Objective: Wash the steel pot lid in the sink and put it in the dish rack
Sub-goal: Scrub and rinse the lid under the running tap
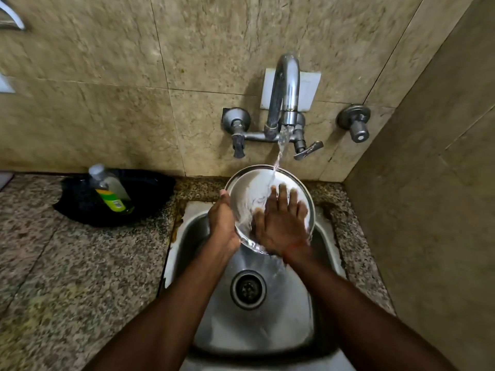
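The round steel pot lid (249,187) is tilted up over the back of the steel sink (267,317), under a running stream from the wall tap (285,84). My left hand (222,223) grips the lid's left rim, thumb on the edge. My right hand (281,223) lies flat on the lid's inner face with fingers spread and straight, water running over them. The lid's lower edge is hidden behind both hands. No dish rack is in view.
A dish soap bottle (111,191) with a green label leans in a black bowl (150,188) on the granite counter left of the sink. Tap handles (308,151) stick out from the tiled wall. A side wall stands close on the right.
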